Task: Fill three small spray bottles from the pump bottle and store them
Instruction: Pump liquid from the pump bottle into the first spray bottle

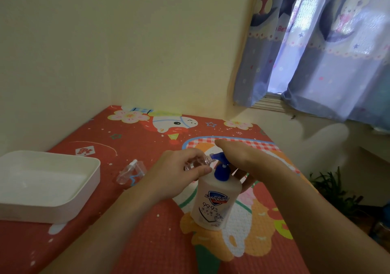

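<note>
Both forearms reach forward, the left hand [179,172] with fingers curled and thumb pinching near the right hand's palm, while the right hand [242,157] lies flat, palm down, fingers straight, just beside and slightly above it.

Home bedroom: cartoon-bear curtains [329,41] over window, cream wall [126,41], red cartoon-print mat [147,221].

tray [88,191] left on table [147,242] | spray bottles [132,171] between | pump bottle [215,204] right
</note>
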The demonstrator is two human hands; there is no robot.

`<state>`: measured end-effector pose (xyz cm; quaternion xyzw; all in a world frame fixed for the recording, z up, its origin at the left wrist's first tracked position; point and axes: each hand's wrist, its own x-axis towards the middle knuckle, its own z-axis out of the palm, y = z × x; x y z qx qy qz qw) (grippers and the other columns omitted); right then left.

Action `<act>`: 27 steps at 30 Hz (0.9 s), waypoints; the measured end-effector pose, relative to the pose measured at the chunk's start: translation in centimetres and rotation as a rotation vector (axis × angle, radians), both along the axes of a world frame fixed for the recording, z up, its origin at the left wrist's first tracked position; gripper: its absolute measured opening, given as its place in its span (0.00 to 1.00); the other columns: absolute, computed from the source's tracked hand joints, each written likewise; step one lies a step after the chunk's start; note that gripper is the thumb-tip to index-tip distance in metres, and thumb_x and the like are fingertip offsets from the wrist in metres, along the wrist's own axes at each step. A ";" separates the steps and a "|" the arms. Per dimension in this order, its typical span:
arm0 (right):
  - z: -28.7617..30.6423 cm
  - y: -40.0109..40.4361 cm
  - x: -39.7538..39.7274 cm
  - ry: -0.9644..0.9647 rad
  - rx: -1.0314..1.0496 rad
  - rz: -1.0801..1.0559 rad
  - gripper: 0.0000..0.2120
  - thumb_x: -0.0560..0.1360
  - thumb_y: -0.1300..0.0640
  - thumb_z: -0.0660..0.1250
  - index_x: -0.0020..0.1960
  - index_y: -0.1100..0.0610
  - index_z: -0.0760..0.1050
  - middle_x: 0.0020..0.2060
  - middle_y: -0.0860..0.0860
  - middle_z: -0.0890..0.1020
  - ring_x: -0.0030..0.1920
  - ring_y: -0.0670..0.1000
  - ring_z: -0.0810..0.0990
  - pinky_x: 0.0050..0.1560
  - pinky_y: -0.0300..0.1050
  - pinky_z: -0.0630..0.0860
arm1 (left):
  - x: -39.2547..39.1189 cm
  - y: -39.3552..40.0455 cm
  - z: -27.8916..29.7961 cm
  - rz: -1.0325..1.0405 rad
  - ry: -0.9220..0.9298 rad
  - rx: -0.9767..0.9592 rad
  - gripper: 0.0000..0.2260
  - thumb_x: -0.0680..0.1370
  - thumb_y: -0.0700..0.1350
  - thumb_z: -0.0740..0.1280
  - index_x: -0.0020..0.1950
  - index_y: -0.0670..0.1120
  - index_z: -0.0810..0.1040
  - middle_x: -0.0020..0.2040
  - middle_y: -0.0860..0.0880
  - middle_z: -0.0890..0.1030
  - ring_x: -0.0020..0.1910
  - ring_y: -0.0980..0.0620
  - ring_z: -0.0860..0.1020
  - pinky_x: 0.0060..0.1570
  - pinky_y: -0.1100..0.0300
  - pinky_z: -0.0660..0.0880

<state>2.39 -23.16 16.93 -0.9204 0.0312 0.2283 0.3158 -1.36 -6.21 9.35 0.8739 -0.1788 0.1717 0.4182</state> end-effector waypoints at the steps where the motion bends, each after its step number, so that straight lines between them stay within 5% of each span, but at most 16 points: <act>1: 0.2 0.0 0.0 0.025 0.006 -0.004 0.30 0.78 0.34 0.46 0.61 0.57 0.71 0.52 0.58 0.79 0.51 0.61 0.80 0.53 0.58 0.79 | 0.1 0.1 0.1 -0.001 0.006 0.008 0.08 0.77 0.54 0.69 0.54 0.53 0.81 0.41 0.57 0.82 0.38 0.61 0.81 0.41 0.56 0.79; 4: 0.5 0.2 -0.3 0.033 0.002 -0.008 0.30 0.78 0.34 0.46 0.61 0.57 0.70 0.56 0.59 0.78 0.53 0.62 0.80 0.52 0.60 0.80 | 0.1 0.2 0.2 -0.004 0.014 0.017 0.08 0.77 0.54 0.69 0.54 0.54 0.81 0.43 0.57 0.82 0.38 0.61 0.81 0.41 0.56 0.79; 9: 0.7 0.9 -1.2 -0.134 -0.117 0.087 0.12 0.83 0.56 0.49 0.54 0.58 0.70 0.60 0.63 0.75 0.57 0.66 0.78 0.57 0.62 0.78 | 0.2 0.0 0.1 0.011 -0.015 0.034 0.09 0.76 0.55 0.70 0.53 0.54 0.81 0.42 0.59 0.82 0.40 0.61 0.80 0.41 0.60 0.77; 11: 0.2 0.9 -1.1 -0.172 -0.180 0.144 0.10 0.83 0.59 0.51 0.47 0.58 0.69 0.58 0.63 0.76 0.52 0.61 0.79 0.56 0.56 0.78 | 0.2 0.0 -0.1 0.022 -0.020 0.037 0.09 0.76 0.55 0.70 0.52 0.53 0.82 0.42 0.58 0.82 0.41 0.59 0.79 0.41 0.59 0.76; 14: -0.6 1.1 -0.2 -0.267 -0.314 0.185 0.05 0.82 0.63 0.53 0.52 0.59 0.67 0.51 0.60 0.75 0.41 0.53 0.71 0.48 0.46 0.71 | 0.2 0.0 -0.4 0.034 -0.019 0.033 0.09 0.76 0.54 0.71 0.53 0.53 0.82 0.41 0.57 0.82 0.40 0.58 0.78 0.39 0.61 0.73; 21: -1.1 1.2 0.9 -0.326 -0.591 0.402 0.12 0.81 0.62 0.55 0.62 0.61 0.71 0.53 0.59 0.77 0.46 0.52 0.70 0.48 0.43 0.68 | 0.1 -0.1 -1.0 0.045 -0.028 0.008 0.08 0.76 0.54 0.70 0.53 0.53 0.82 0.44 0.57 0.82 0.43 0.58 0.78 0.41 0.58 0.74; 27: -0.3 1.0 -0.3 -0.286 -0.392 0.267 0.16 0.82 0.62 0.52 0.65 0.66 0.71 0.60 0.63 0.77 0.54 0.61 0.77 0.57 0.52 0.75 | -0.1 -0.3 -0.8 0.038 -0.018 0.020 0.08 0.77 0.54 0.70 0.53 0.54 0.82 0.44 0.57 0.82 0.42 0.59 0.77 0.42 0.57 0.75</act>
